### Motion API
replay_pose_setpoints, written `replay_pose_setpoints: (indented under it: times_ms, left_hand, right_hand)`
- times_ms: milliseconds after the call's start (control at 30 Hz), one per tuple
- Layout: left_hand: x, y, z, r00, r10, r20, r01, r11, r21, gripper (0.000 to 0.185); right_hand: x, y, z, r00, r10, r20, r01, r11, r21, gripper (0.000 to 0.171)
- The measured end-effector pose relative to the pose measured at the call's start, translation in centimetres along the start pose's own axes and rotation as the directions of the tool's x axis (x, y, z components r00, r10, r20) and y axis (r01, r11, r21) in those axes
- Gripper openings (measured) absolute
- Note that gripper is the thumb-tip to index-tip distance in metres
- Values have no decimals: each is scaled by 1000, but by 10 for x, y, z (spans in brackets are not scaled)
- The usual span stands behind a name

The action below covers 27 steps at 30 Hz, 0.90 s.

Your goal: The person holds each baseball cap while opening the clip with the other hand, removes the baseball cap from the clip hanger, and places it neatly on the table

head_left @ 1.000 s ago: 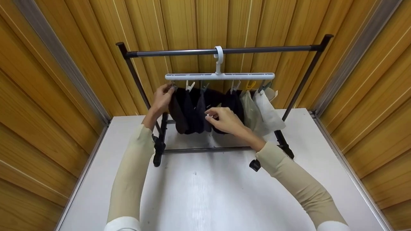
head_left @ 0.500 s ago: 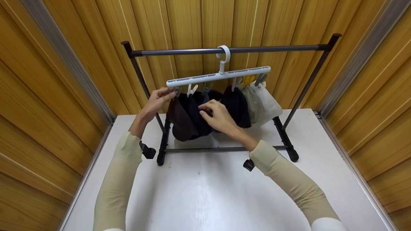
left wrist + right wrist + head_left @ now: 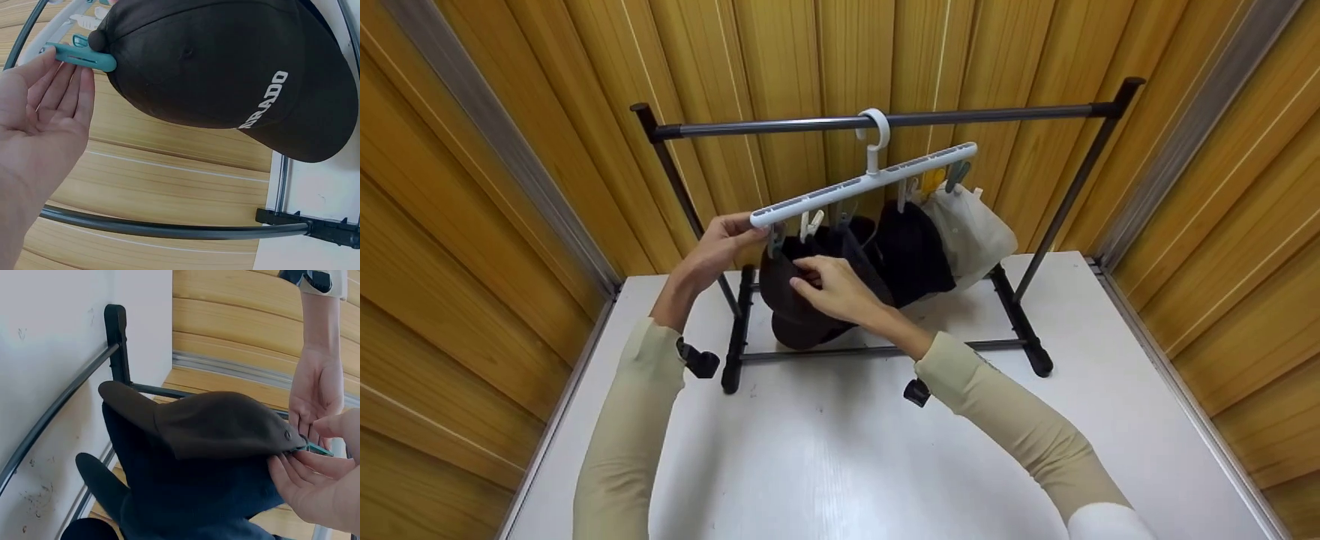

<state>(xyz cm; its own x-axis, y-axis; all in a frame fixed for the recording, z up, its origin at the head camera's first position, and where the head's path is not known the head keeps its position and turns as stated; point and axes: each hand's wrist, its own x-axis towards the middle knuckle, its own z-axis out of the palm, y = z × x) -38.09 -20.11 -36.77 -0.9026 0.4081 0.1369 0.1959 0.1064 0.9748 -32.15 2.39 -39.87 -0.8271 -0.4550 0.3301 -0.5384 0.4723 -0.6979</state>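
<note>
Wood-panelled walls close in on three sides of a white table (image 3: 825,465), and a small black garment rack (image 3: 877,120) stands at its far end with a white clip hanger (image 3: 864,184) hooked over the top rail. That hanger is now tipped hard, its left end dragged down toward the person and its right end riding up, where a second ago it hung level. The left hand (image 3: 720,244) sits at the low end, fingers nearly straight, fingertips pressed on the teal clip (image 3: 81,55) that bites the crown of the dark brown cap (image 3: 225,73). The right hand (image 3: 836,289) has slid across from the middle of the row and now cups that same cap, fingers curled at the crown just beside the clip. So both hands have converged on the leftmost cap, and my read is that it is being worked free of its clip, though the clip looks closed on the fabric. Navy and black caps (image 3: 911,251) hang next along, and a pale cap (image 3: 971,236) swings at the raised end.
</note>
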Motion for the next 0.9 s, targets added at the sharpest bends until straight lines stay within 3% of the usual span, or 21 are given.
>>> replay_pose_setpoints:
  times_ms: [167,633,900]
  left_hand:
    - [-1,0,1,999,-17,48,18,1000,-18,34]
    - [-1,4,18,996,28,84,-20,995,-95,20]
    - [-5,4,22,995,18,98,4,975,-220,15]
  right_hand:
    - [0,1,7,1000,16,19,-15,999,-41,38]
    - [8,7,18,995,93,-34,-88,989,121,25]
    - [4,1,13,992,109,-69,-99,987,125,19]
